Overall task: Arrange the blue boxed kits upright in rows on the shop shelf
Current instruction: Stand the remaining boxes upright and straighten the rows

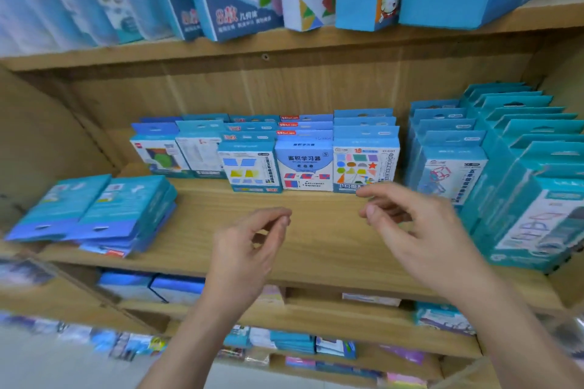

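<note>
Shelf check: 2 empty hands, kits part sorted.
Near left, 2 flat stacks (94,215) of blue kits lie on the shelf (316,249). Far centre, 5 upright rows (268,161). Left hand (249,243) and right hand (420,230) hover apart, fingers loosely curled, holding nothing. Right: taller upright rows (512,174).

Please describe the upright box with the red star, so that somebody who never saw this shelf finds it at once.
On the middle wooden shelf, a group of upright blue boxed kits stands in rows at the back centre. The star box fronts the rightmost row of that group, just beyond the right hand. Only its white face shows many small coloured shapes.
</note>
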